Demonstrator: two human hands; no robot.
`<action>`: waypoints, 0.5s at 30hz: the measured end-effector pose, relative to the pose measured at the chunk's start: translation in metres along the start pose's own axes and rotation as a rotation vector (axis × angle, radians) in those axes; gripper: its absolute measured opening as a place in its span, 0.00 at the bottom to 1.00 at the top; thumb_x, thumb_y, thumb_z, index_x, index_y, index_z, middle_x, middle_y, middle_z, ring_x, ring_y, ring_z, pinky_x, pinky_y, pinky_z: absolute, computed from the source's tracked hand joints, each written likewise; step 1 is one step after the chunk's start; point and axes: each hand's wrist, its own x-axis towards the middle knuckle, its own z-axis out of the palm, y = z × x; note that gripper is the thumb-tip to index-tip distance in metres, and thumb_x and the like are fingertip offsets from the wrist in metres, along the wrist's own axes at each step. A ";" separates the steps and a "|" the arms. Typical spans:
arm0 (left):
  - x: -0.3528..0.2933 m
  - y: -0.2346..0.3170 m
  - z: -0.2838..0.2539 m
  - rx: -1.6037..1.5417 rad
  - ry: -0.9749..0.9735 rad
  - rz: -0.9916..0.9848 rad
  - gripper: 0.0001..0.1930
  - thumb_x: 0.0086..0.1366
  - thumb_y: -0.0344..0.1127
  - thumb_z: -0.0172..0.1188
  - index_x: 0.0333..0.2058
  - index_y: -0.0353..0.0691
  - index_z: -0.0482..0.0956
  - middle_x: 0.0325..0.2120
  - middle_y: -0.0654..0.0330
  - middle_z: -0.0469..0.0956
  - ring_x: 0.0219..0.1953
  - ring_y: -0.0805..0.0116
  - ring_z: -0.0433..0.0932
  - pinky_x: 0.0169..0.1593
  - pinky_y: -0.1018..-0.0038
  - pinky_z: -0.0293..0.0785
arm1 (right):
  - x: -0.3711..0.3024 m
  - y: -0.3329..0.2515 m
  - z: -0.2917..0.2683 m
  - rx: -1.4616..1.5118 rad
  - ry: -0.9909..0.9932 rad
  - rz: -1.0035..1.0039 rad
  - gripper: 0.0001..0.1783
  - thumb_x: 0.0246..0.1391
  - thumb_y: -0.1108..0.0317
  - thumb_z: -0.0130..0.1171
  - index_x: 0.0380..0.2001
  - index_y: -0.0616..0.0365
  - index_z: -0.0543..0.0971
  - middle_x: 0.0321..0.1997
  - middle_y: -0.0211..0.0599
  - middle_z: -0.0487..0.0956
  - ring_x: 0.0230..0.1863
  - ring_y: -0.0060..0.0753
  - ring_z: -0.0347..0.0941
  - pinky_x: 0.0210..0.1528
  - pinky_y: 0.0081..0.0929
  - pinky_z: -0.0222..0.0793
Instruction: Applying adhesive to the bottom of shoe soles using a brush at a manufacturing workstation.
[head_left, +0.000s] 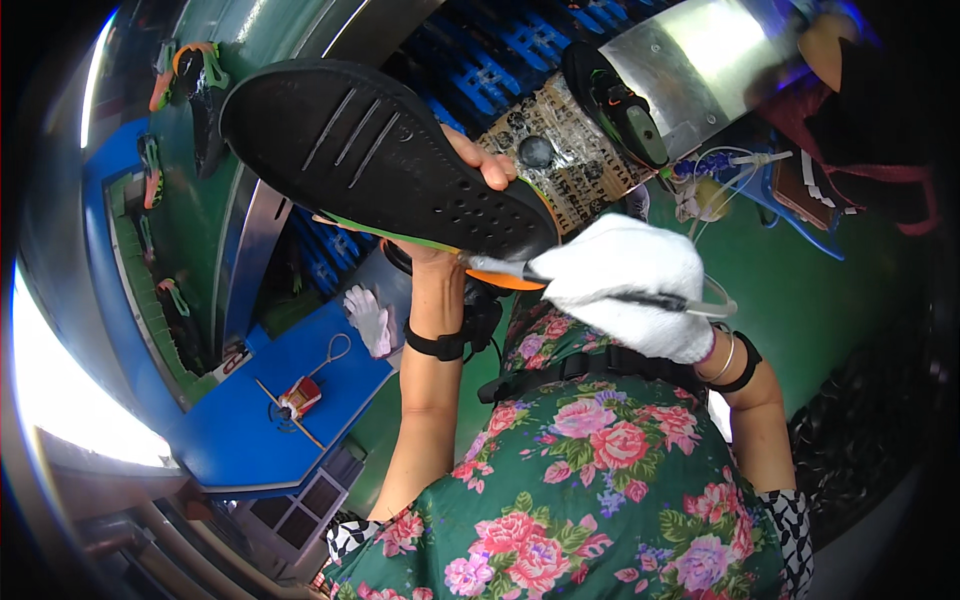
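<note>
A shoe with its black underside turned up rests in my bare left hand. Its toe points to the upper left, and green and orange show along its edges. My left fingers curl over the far side, and the palm lies beneath. In a white knitted glove, my right hand is closed round a slim grey brush. The brush's pale tip meets the shoe's near edge by the heel, above an orange part. A clear tube loops out behind the gloved hand. The shoe hides part of my left hand.
Another dark shoe sits beyond, beside a cardboard-covered stand with a round black knob. Several shoes lie along a green conveyor at left. A blue table bears pale gloves and a red container.
</note>
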 end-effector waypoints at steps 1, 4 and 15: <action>0.000 0.001 -0.001 0.048 -0.007 0.006 0.30 0.70 0.55 0.59 0.50 0.27 0.73 0.43 0.52 0.74 0.43 0.54 0.81 0.56 0.53 0.75 | 0.000 0.001 -0.001 0.033 0.029 0.058 0.14 0.46 0.77 0.72 0.39 0.55 0.89 0.42 0.37 0.88 0.39 0.38 0.83 0.42 0.31 0.78; 0.002 0.000 -0.002 0.031 -0.029 0.023 0.30 0.71 0.55 0.59 0.50 0.26 0.74 0.43 0.52 0.74 0.44 0.54 0.81 0.56 0.53 0.74 | 0.001 -0.002 0.001 -0.005 0.011 0.020 0.13 0.47 0.77 0.72 0.39 0.57 0.89 0.41 0.39 0.88 0.39 0.38 0.83 0.42 0.32 0.78; 0.013 0.000 0.004 0.045 0.021 0.044 0.32 0.69 0.59 0.57 0.47 0.28 0.75 0.39 0.50 0.76 0.41 0.53 0.82 0.53 0.53 0.76 | 0.003 -0.001 -0.007 0.080 0.002 0.081 0.12 0.47 0.76 0.72 0.38 0.57 0.89 0.41 0.39 0.88 0.38 0.37 0.83 0.41 0.31 0.78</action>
